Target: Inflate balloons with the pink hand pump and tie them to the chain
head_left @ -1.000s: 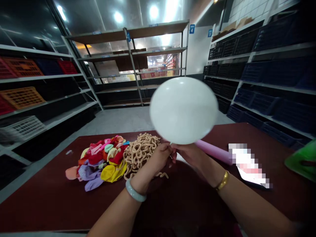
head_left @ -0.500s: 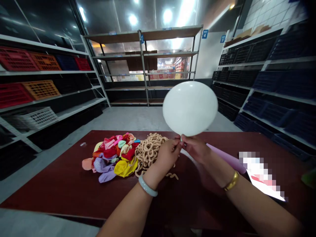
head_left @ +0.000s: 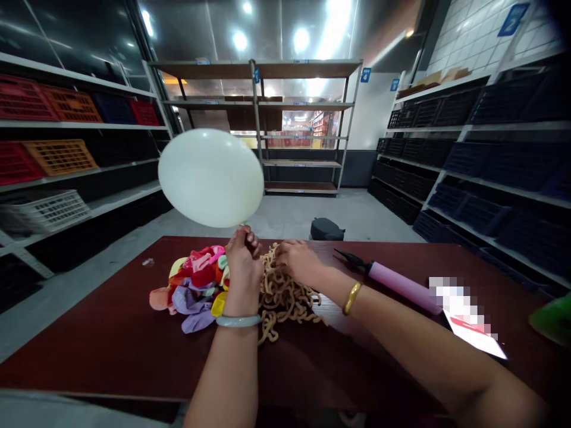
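A blown-up white balloon (head_left: 210, 178) floats above the left part of the table, its neck pinched in the fingers of my left hand (head_left: 244, 252). My right hand (head_left: 301, 261) reaches over a heap of tan curly loops (head_left: 289, 300), fingers loosely bent and touching the top of the heap. Its fingertips are partly hidden among the loops. Beside the heap, on the left, lies a pile of limp balloons (head_left: 196, 303) in red, pink, purple and yellow, partly covered by my left forearm.
A pink hand pump (head_left: 404, 286) with a black nozzle lies on the dark red table (head_left: 111, 333), right of my hands. Near it are a white sheet (head_left: 479, 336) and a green object (head_left: 553, 318). Shelves with crates (head_left: 62, 157) line both sides; a dark stool (head_left: 328, 229) stands behind.
My left hand has carried the white balloon to the left. The right hand has let go of the balloon's neck and come down onto the tan loops.
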Motion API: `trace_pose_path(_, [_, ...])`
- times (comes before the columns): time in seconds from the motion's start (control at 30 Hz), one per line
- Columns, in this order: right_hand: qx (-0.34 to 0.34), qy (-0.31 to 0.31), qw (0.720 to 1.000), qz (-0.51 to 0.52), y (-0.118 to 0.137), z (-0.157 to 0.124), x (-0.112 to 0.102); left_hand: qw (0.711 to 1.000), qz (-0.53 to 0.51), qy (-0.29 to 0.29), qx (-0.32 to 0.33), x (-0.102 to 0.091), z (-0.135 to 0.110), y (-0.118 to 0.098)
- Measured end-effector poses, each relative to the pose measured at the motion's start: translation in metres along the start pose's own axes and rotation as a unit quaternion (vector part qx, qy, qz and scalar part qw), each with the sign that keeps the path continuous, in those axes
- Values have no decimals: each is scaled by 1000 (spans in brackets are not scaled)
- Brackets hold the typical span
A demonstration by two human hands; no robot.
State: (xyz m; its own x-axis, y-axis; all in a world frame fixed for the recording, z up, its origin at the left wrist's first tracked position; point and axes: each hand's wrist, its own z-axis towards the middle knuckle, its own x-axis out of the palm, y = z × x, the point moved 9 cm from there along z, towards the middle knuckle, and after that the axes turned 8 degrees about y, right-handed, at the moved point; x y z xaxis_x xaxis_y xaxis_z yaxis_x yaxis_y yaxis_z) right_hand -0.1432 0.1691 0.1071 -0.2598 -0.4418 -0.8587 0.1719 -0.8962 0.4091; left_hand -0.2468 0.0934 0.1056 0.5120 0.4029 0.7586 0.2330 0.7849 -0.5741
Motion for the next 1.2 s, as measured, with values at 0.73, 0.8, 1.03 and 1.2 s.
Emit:
trace_pose_path(0.73, [96,-164,912,364,-25,-16,-112,992,69,67,-83,35,-21,31])
trace_pose_path(0.8, [99,-140,886,432,-23,-18,-98,989,74,76,-103,41,-27,40])
trace_pose_path(1.03, [34,-9,956,292,2,-15,-80,987,92,52,-124,43,-36,55])
trace_pose_path(1.2, [15,29,996,-83,24,-13,-91,983,112,43,-138,35,-32,64])
